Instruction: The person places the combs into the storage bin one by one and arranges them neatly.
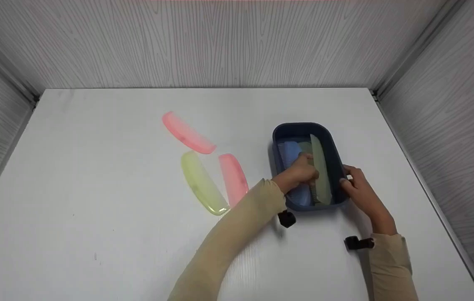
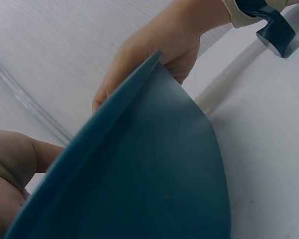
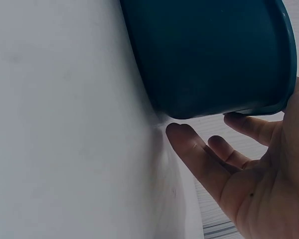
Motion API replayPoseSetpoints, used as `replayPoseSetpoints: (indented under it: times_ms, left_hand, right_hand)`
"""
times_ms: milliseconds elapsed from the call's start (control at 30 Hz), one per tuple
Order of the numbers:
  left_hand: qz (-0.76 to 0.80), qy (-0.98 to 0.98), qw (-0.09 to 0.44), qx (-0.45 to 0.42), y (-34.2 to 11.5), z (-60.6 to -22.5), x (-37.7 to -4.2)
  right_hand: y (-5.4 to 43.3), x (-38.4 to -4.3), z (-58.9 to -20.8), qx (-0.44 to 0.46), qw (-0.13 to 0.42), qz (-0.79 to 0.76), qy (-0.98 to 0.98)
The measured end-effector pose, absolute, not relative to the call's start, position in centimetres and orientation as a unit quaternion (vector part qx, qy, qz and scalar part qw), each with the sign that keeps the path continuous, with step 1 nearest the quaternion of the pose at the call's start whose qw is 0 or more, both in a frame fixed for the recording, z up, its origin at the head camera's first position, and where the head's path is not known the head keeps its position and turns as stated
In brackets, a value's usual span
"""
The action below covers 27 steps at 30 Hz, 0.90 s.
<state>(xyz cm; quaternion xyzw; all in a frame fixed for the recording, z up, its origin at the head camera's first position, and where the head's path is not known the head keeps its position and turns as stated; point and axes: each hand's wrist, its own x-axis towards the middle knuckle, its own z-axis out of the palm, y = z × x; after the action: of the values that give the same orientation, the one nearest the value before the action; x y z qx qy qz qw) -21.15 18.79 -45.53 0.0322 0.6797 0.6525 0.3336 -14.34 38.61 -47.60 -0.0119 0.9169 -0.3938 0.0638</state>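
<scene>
My left hand (image 1: 301,171) reaches into a dark blue box (image 1: 310,207), its fingers bent at the toothed edge of a pale green comb (image 1: 322,175). That comb stands tilted on the right side of the box, and my left hand pinches it; the fingertips are partly hidden. Blue combs (image 1: 291,151) and another greenish comb (image 1: 305,146) lie under and beside the hand. At the box's right wall, my right hand (image 1: 362,192) grips the rim, thumb on top and fingers outside. In the right wrist view, some fingers (image 3: 199,159) spread below the wall.
Left of the box, on the white table (image 1: 107,188), lie a pink comb (image 1: 188,133), a yellow-green comb (image 1: 203,184) and a second pink comb (image 1: 234,179). The left sleeve (image 1: 237,234) passes over the near end of that second pink comb. Wood-grain panels (image 1: 203,46) enclose the back and sides.
</scene>
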Motion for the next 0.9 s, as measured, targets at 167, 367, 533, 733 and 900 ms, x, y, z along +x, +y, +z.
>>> replayPoseSetpoints:
  times_ms: [167, 367, 533, 733, 900]
  left_hand:
    - [0.607, 0.727, 0.317, 0.048, 18.7, -45.1, -21.2]
    - [0.535, 0.781, 0.305, 0.106, 18.4, -44.2, -21.7]
    - [0.519, 0.799, 0.277, 0.126, 17.9, -44.1, -21.7]
    - [0.509, 0.807, 0.269, 0.133, 17.7, -44.3, -21.5]
    - [0.472, 0.824, 0.278, 0.144, 17.6, -44.1, -21.3]
  right_hand:
    - [38.7, -14.4, -47.6, -0.011, 0.063, -0.394, 0.917]
    - [38.8, -14.1, -47.3, -0.006, 0.071, -0.396, 0.916]
    - [38.8, -14.1, -47.2, -0.006, 0.071, -0.394, 0.916]
    - [38.6, -14.1, -47.2, -0.002, 0.077, -0.390, 0.917]
    - [38.5, -14.1, -47.2, -0.002, 0.088, -0.392, 0.916]
